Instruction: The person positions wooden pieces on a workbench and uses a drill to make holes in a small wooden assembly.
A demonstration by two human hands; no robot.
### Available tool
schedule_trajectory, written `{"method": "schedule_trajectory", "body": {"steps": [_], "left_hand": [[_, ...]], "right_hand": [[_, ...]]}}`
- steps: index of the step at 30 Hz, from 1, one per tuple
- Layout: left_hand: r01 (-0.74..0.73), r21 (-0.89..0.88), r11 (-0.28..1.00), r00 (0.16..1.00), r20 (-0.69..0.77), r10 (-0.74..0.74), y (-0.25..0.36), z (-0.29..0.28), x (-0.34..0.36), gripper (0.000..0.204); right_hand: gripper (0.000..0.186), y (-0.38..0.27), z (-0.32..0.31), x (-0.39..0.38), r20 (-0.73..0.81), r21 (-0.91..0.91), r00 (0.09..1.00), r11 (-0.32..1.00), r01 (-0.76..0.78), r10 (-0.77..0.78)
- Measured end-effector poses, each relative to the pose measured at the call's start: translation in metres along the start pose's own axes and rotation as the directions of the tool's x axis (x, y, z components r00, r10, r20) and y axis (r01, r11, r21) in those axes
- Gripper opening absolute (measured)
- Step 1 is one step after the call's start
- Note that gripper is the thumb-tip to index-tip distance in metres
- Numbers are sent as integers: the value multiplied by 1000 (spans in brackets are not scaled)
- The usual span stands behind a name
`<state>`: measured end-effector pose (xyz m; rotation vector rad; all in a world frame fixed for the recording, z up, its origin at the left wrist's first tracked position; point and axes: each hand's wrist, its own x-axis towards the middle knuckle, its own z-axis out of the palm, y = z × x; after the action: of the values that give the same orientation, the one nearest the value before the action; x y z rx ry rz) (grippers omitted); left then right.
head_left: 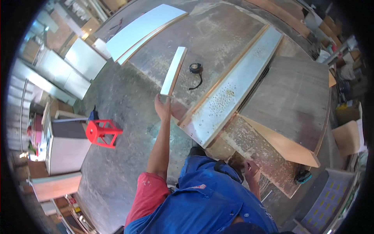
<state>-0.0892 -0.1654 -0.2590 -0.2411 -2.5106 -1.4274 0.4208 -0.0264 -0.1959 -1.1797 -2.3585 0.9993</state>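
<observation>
My left hand (163,104) grips the near end of a narrow white strip with a wooden edge (174,68) on the worktable. My right hand (250,171) is low beside my body at the worktable's near edge, fingers curled; what they hold, if anything, I cannot make out. A black tape measure (195,68) with a strap lies right of the strip. A long white board (251,80) with wooden edging carries scattered small dark pieces or holes. Beside it are a grey sheet (296,101) and a tan offcut (282,144). A teal-and-black tool (303,176) lies at the near right.
A wide white panel (144,25) lies at the worktable's (226,35) far end. A red stool (103,132) stands on the left floor (113,171), near a cabinet (66,152). White panels (78,66) line the left side; boards (346,138) and clutter crowd the right.
</observation>
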Motion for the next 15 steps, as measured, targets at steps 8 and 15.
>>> {"method": "schedule_trajectory", "body": {"steps": [8, 15], "left_hand": [[638, -35, 769, 696, 452, -558, -55, 37, 87, 37], [79, -134, 988, 970, 238, -46, 26, 35, 22, 26]], "right_hand": [[16, 42, 45, -98, -225, -85, 842, 851, -518, 490], [46, 173, 69, -219, 23, 821, 260, 130, -556, 965]]}}
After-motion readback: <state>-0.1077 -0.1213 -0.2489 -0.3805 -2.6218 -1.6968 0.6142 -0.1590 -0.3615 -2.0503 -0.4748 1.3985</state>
